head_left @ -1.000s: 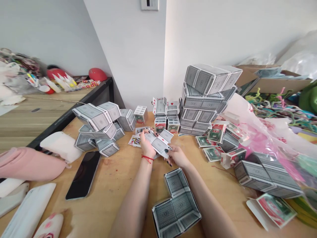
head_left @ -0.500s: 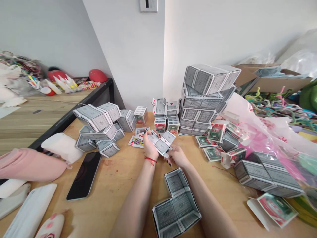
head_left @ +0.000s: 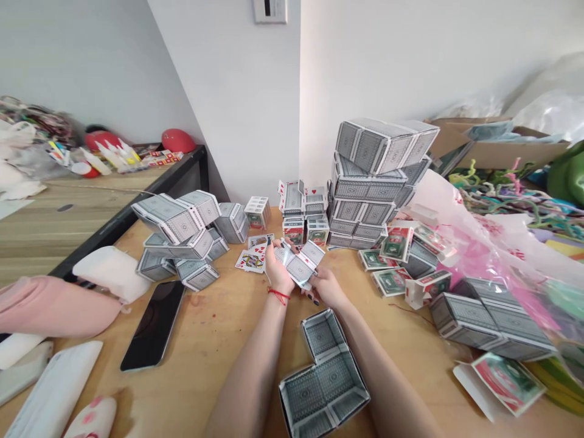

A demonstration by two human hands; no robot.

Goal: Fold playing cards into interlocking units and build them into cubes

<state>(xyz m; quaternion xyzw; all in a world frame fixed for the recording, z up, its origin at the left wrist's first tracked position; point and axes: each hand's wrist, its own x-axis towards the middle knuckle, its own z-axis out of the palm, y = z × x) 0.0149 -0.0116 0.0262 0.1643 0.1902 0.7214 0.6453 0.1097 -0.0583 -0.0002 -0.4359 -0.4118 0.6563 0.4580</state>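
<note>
My left hand (head_left: 276, 271) and my right hand (head_left: 325, 286) together hold a small folded piece of grey-backed playing cards (head_left: 298, 263) above the wooden table (head_left: 219, 340). Both hands have their fingers pinched on it. A red string sits on my left wrist. Just in front of my arms lies an L-shaped block of joined cards (head_left: 325, 377). Loose face-up cards (head_left: 250, 260) lie beyond my left hand.
A tall stack of card blocks (head_left: 374, 182) stands at the back by the wall, another heap (head_left: 182, 234) to the left. Card boxes (head_left: 401, 267) and more blocks (head_left: 488, 325) lie right, near pink plastic. A black phone (head_left: 152, 325) lies left.
The card piece has shifted slightly away from me and turned in my hands; my left fingers have moved further over it. Nothing else has moved.
</note>
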